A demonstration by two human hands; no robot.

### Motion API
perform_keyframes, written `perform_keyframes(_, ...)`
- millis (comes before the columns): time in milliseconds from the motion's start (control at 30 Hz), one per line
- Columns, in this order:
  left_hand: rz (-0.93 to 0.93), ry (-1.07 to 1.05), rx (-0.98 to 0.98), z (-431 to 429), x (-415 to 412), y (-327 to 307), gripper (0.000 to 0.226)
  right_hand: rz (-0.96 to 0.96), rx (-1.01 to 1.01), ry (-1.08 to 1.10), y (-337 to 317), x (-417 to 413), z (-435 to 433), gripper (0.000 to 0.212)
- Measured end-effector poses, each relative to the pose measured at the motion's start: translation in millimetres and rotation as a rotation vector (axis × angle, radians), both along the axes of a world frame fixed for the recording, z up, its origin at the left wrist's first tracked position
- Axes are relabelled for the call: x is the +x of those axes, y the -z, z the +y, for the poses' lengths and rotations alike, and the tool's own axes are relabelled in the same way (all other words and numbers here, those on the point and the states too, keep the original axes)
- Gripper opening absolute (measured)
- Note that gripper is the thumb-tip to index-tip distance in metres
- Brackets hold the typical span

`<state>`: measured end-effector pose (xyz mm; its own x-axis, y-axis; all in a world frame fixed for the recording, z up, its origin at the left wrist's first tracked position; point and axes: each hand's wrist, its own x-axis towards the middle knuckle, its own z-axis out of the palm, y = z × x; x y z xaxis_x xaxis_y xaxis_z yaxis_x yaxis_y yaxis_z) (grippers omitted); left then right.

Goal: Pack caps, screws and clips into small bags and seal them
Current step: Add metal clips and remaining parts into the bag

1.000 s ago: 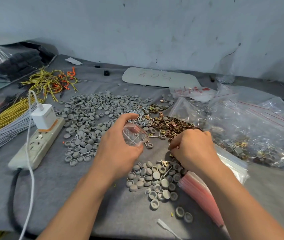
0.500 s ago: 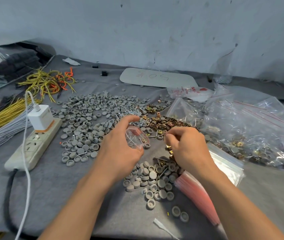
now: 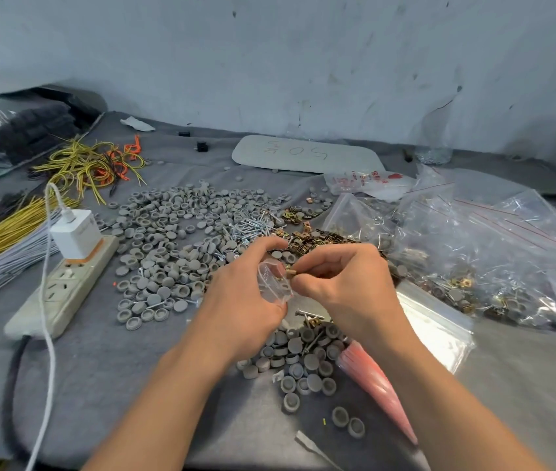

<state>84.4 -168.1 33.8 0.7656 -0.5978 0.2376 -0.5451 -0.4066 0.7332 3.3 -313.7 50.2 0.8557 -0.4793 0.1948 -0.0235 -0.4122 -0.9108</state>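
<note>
**Brass clip held at the mouth of a small bag**

A small clear plastic bag [image 3: 271, 283] is held above the grey felt-covered worktop [image 3: 117, 368] by the left hand [image 3: 246, 300]. This hand's fingers [image 3: 264, 243] are curled round the bag, and its open mouth is turned towards the right hand [image 3: 344, 287]. A small brass-coloured metal clip [image 3: 290, 275] is pinched between the thumb and forefinger of the right hand, whose fingers [image 3: 310, 266] are clamped on it. The clip is held right at the bag's mouth; whether it has passed inside cannot be told.

Directly below the hands, a small heap of round grey plastic caps [image 3: 303, 355] is spread on the worktop, with a few screws mixed in. A far wider scatter of grey caps [image 3: 174, 232] is laid out beyond the left hand. A loose pile of silver screws [image 3: 249, 227] and a pile of brass clips [image 3: 317, 237] are seen just past the fingers.

Large clear zip bags [image 3: 473, 246] holding mixed parts are heaped to the right. A stack of flat empty zip bags [image 3: 436, 329] is placed just beside the right wrist. At the left, a white charger [image 3: 76, 234] is plugged into a white power strip [image 3: 62, 290], near bundled yellow wires [image 3: 83, 164].
</note>
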Motion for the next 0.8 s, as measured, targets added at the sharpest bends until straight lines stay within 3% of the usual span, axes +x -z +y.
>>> perform_keyframes(400,0.044,0.054,-0.012,3.6,2.2,-5.2,0.089,-0.178,-0.391,0.074,7.2,4.1,24.2,0.022)
perform_keyframes(800,0.131,0.057,-0.080,8.1,8.0,-0.9,0.080,-0.160,-0.431,0.072,0.4,3.6,27.3,0.005)
